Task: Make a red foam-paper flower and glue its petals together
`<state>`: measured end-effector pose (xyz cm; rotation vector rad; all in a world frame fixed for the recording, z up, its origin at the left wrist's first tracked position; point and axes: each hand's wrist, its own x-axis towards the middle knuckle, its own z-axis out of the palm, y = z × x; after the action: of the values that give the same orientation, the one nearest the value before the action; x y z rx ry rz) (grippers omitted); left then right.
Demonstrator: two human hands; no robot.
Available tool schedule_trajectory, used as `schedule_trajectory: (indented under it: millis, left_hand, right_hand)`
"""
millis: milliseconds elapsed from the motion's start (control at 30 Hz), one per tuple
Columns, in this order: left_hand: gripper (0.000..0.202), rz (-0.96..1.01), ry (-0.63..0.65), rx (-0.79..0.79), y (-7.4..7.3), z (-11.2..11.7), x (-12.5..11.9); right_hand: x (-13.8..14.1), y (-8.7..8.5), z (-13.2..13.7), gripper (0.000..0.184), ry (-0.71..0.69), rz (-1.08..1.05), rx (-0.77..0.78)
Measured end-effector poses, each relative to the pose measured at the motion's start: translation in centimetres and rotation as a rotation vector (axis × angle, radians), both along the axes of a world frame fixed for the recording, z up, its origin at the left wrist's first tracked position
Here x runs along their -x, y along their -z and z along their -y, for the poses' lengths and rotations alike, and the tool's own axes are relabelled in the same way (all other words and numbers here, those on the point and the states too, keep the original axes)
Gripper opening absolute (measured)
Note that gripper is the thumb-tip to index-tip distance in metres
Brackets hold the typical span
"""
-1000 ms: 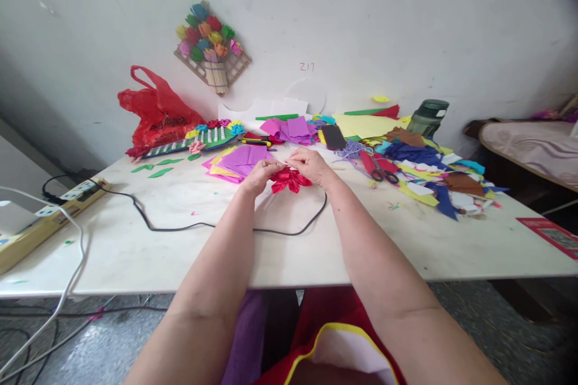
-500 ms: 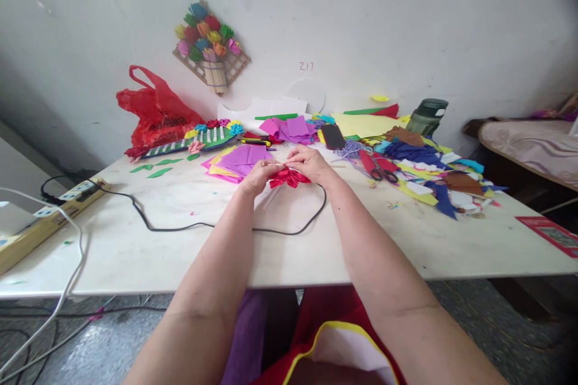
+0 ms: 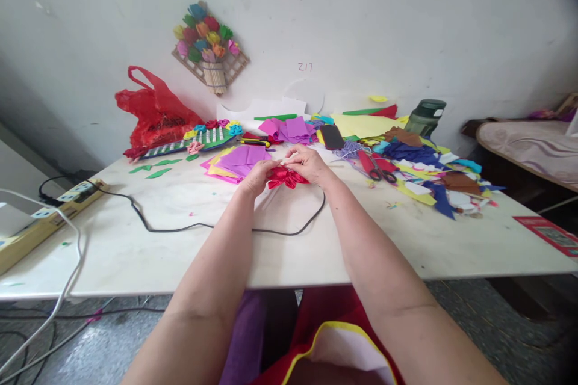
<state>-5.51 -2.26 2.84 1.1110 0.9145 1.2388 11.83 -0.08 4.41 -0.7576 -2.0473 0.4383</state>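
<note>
A red paper flower with gathered petals is between my two hands, just above the white table. My left hand is closed on its left side. The fingers of my right hand pinch at its top, close to the left fingertips. What lies right between the fingertips is too small to make out. Beyond my left hand lies a stack of purple, yellow and pink paper sheets. A black cable loops across the table in front of the flower.
Scissors, a phone and a heap of coloured paper scraps lie to the right, with a green bottle behind. At left are a red plastic bag, green paper leaves and a power strip.
My right fingers have shifted slightly at the top of the red flower. Both hands stay on it in the same place, and the view has moved a little.
</note>
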Motion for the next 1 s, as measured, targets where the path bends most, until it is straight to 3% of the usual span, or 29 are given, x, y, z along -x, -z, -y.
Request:
schedule_trajectory:
  millis: [367,1000]
  left_hand:
    - [0.025,-0.028,0.022,-0.014,-0.3,0.3,-0.3]
    - [0.038,-0.311,0.159,-0.169,-0.4,0.1,0.7]
  right_hand:
    - [-0.2,-0.2,-0.1,0.012,0.037,0.121,-0.087]
    - [-1.4,-0.2,-0.5,0.021,-0.072,0.128,0.004]
